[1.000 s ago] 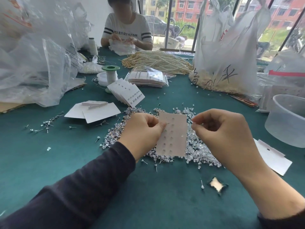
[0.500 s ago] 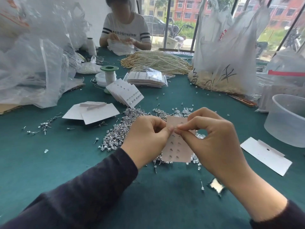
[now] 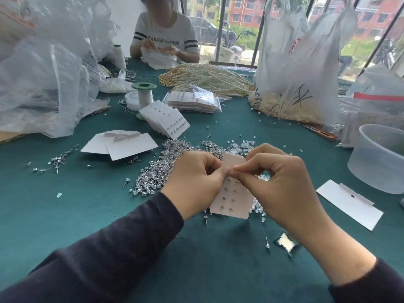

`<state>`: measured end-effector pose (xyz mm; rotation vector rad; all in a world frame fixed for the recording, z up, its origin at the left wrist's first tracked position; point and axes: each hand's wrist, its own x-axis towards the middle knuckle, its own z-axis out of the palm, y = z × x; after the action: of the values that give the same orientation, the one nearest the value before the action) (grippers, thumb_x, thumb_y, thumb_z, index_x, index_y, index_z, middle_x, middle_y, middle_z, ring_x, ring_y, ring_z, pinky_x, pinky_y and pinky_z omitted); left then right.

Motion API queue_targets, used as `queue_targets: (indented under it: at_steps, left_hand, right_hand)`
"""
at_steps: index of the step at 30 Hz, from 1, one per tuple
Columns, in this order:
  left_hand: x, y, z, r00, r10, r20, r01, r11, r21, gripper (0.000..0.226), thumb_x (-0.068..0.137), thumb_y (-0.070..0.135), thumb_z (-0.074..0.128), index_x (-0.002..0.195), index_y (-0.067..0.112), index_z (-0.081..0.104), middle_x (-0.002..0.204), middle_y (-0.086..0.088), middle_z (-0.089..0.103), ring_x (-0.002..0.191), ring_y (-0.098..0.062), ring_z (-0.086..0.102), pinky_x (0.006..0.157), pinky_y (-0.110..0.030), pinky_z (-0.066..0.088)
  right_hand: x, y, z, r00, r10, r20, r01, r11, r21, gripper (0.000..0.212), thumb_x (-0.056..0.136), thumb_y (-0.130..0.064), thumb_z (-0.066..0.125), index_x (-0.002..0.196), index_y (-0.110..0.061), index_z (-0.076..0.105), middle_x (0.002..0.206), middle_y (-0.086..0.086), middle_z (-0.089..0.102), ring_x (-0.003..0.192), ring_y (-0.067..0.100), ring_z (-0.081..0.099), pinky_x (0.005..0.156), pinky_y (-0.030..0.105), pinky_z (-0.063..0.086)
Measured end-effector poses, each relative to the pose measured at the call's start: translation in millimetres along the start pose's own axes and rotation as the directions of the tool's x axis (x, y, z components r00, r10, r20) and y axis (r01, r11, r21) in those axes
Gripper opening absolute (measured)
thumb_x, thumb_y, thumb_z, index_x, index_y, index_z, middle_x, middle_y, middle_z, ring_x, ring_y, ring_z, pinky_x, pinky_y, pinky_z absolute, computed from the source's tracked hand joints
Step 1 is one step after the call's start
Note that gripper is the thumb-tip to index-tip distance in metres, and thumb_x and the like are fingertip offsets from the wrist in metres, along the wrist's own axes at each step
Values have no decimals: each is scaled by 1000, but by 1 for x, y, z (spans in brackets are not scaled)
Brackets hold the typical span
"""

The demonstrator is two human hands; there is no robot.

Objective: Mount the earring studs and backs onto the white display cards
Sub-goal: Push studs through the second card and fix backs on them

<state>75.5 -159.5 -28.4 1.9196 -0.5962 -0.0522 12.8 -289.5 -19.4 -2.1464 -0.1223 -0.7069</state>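
Left hand [image 3: 192,178] pinches the display card [image 3: 231,200] by its left edge, near the top. Right hand [image 3: 277,184] has thumb and forefinger closed to a fine pinch on the upper part of the card, right beside my left thumb. Whatever sits between those fingertips is too small to make out. The card is held up off the table [image 3: 87,204], above the near edge of the stud pile [image 3: 157,169], with two columns of small fittings filling its lower rows. Risks as I judge them: squeezing off-line could bend a post or crease the thin card. A clear back could also slip out and fall among the clear backs [image 3: 240,146] below, where I would not find it again. Tilting the card could shake out any stud that has no back yet. Loose stud [image 3: 267,242] lies near my right wrist, easy to brush away. Around: blank cards [image 3: 122,145] to the left, one more blank card [image 3: 347,202] to the right, a fanned finished stack [image 3: 166,121] beyond the pile. Plastic tub [image 3: 380,158] far right, green-capped spool [image 3: 144,92], pearl strands [image 3: 205,77] and a large plastic bag [image 3: 301,68] further back. A second person [image 3: 164,33] works at the far end. Nothing blocks my hands, though the pile directly beneath would swallow anything dropped.
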Motion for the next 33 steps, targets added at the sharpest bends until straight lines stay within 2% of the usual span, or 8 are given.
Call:
queue_targets:
  at_steps: [4, 10, 17, 22, 25, 28, 30, 33]
  left_hand:
    - [0, 2, 0, 999, -11, 37, 13, 998, -58, 27, 83, 14, 63, 56, 18, 60, 50, 4, 50, 45, -4, 38, 45, -15, 30]
    - [0, -1, -2, 999, -14, 43, 20, 992, -127, 18, 83, 12, 63, 69, 1, 67, 65, -13, 60, 58, -17, 46, 56, -27, 36]
    - [0, 1, -4, 999, -2, 34, 1, 1000, 19, 27, 83, 15, 63, 56, 14, 60, 46, 7, 43, 41, -3, 33, 45, -16, 27]
    - [1, 1, -5, 997, 59, 49, -60, 998, 31, 25, 83, 14, 62, 65, -3, 64, 49, 1, 42, 45, -8, 32, 43, -17, 25]
    - [-1, 2, -5, 994, 89, 63, -91, 995, 36, 28, 84, 13, 60, 65, -7, 62, 49, 0, 40, 45, -8, 29, 43, -16, 24]
    - [-2, 3, -5, 995, 72, 68, -72, 997, -4, 26, 85, 11, 59, 63, -3, 63, 47, 3, 39, 43, -5, 28, 43, -14, 24]
    - [-1, 3, -4, 997, 41, 71, -37, 998, -49, 25, 85, 12, 59, 64, -1, 65, 50, -5, 47, 48, -8, 35, 48, -18, 29]
    - [0, 2, -2, 997, -60, 53, 69, 981, -182, 22, 85, 14, 59, 70, 0, 68, 73, -28, 62, 62, -19, 47, 61, -31, 37]
  right_hand:
    - [1, 4, -3, 1000, 13, 11, -14, 996, 85, 10, 67, -7, 79, 63, -11, 71, 67, 5, 58, 60, 6, 49, 57, 13, 38]
    - [0, 8, 0, 999, 10, 49, -17, 992, 124, 9, 67, -7, 79, 63, -11, 71, 67, 2, 58, 61, 9, 51, 58, 16, 39]
    - [0, 13, 5, 1000, 11, 16, -13, 991, 136, 16, 68, -4, 78, 58, -9, 67, 64, 0, 54, 60, 6, 48, 57, 15, 37]
    - [-1, 13, 4, 999, 28, 30, -32, 990, 140, 14, 68, -3, 78, 60, -7, 68, 65, 2, 54, 60, 7, 47, 58, 17, 38]
    - [-1, 11, 2, 999, 30, 44, -36, 990, 140, 15, 68, -3, 78, 58, -4, 66, 63, 4, 53, 58, 7, 46, 56, 17, 36]
    - [-2, 10, 1, 998, 25, 57, -31, 993, 115, 19, 68, -6, 78, 57, 0, 64, 63, 12, 53, 58, 17, 46, 52, 27, 36]
    - [-2, 9, 1, 999, 26, 47, -31, 995, 97, 17, 69, -8, 78, 59, -2, 67, 63, 13, 54, 58, 21, 47, 52, 30, 37]
    - [-2, 4, 0, 1000, 25, 17, -27, 996, 90, 6, 70, -9, 77, 68, -12, 73, 67, 4, 58, 57, 11, 49, 54, 18, 38]
